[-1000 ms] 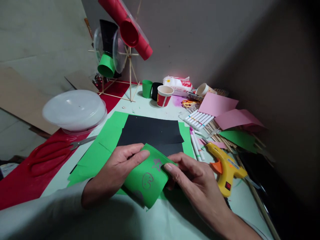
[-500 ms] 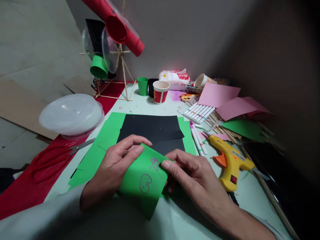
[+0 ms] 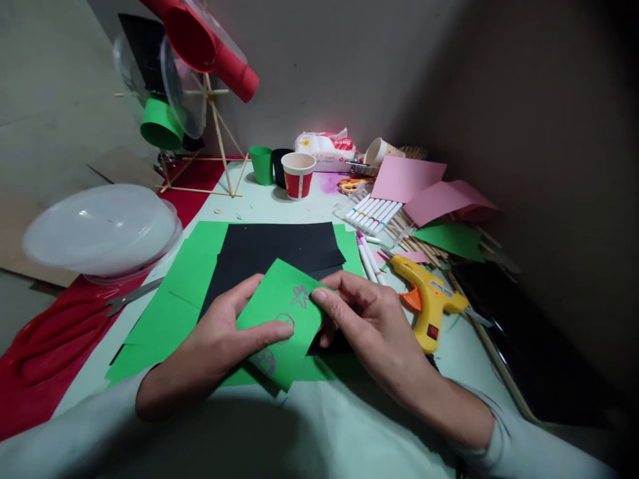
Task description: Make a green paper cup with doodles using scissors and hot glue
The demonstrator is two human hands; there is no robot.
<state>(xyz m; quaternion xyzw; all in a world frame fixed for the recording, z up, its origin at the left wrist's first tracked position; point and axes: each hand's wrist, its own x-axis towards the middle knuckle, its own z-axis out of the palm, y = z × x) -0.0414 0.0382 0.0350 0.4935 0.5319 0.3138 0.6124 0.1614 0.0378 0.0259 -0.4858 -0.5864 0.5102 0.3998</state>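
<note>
Head view, left fingers [image 3: 272, 332], right fingers [image 3: 330, 306] closed on green paper [image 3: 279, 298]

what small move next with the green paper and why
Probably shift the left hand so its thumb clears the round drawing, which it partly covers; the right hand pinches the green paper near the star drawing and should steady it.

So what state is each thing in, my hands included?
Green paper with drawings, held in both hands.
Left hand, gripping the paper, thumb across its front.
Right hand, pinching the paper's edge.
Scissors, lying down, blades apparently shut.
Glue gun, lying on its side.
Red-and-white cup, upright.
Pale cup, tipped over.
Black sheets, lying flat.
Loose markers, lying side by side.
</note>
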